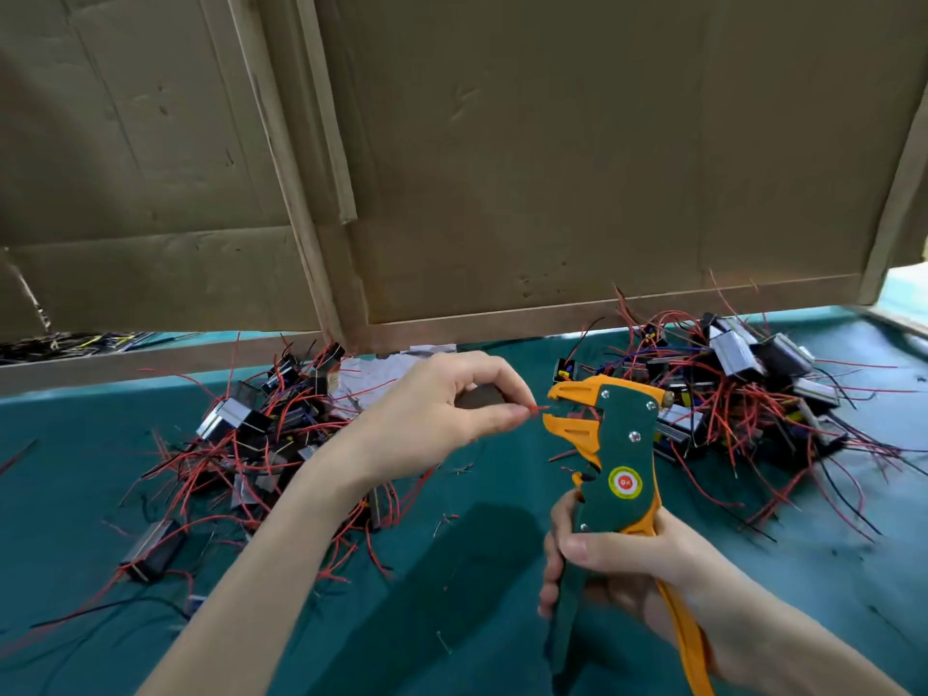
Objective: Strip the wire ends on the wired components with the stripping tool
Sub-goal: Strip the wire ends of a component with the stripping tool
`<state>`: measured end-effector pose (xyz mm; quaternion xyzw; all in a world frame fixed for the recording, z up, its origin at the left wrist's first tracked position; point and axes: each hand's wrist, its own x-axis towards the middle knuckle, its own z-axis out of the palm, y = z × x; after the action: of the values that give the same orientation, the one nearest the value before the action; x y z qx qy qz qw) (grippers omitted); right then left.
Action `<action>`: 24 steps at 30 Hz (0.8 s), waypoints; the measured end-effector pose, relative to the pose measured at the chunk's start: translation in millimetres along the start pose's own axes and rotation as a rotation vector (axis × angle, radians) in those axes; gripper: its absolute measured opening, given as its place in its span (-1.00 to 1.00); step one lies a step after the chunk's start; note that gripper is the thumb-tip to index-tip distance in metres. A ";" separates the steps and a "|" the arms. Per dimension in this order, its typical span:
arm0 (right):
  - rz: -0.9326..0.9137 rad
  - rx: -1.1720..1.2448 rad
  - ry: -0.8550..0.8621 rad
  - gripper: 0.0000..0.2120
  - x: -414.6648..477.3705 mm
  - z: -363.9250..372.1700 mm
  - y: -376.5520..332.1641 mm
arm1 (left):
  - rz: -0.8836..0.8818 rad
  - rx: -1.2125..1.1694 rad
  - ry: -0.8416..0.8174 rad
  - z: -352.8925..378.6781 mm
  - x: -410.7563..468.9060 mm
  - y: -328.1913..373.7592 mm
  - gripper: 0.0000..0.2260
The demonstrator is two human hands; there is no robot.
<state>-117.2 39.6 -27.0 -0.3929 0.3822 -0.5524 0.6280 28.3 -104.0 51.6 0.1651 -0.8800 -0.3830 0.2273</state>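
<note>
On the green worktop, left hand pinches a red wire at the stripping tool, gripped by right hand; two component piles likely await.

The stripping tool is dark green with orange jaws and a round yellow-and-red sticker. Beside it, black-and-silver components trail red, black and blue wires on the teal desk.

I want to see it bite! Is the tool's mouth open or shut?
Open: on the wire stripper, orange jaws stand apart, red wire end at the gap.
</note>
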 end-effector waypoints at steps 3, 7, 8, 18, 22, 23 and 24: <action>0.005 -0.051 -0.024 -0.62 0.0 -3.4 0.9 | -0.022 -0.001 -0.025 -0.8 -1.3 2.8 -0.94; 0.004 -0.093 -0.042 -0.65 1.4 -4.5 1.2 | -0.027 0.017 -0.065 -2.8 -2.6 4.8 -0.93; 0.007 -0.102 -0.044 -0.66 1.5 -4.4 1.0 | -0.029 0.015 -0.077 -3.8 -3.0 5.3 -0.94; 0.046 -0.172 -0.047 -0.75 -3.3 -0.3 -5.5 | -0.074 -0.010 -0.177 -11.9 -6.7 10.0 -0.91; 0.043 -0.212 -0.052 -0.85 -5.5 2.6 -9.7 | -0.096 0.004 -0.183 -13.8 -7.1 10.7 -0.93; 0.041 -0.209 -0.053 -0.86 -5.7 3.3 -10.4 | -0.099 0.004 -0.180 -14.5 -7.4 10.5 -0.92; 0.041 -0.201 -0.055 -0.86 -5.8 3.5 -10.5 | -0.099 0.000 -0.178 -14.9 -7.4 10.4 -0.91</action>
<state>-118.8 44.7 -15.7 -0.4610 0.4264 -0.4875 0.6067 41.2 -102.7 66.3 0.1738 -0.8874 -0.4070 0.1289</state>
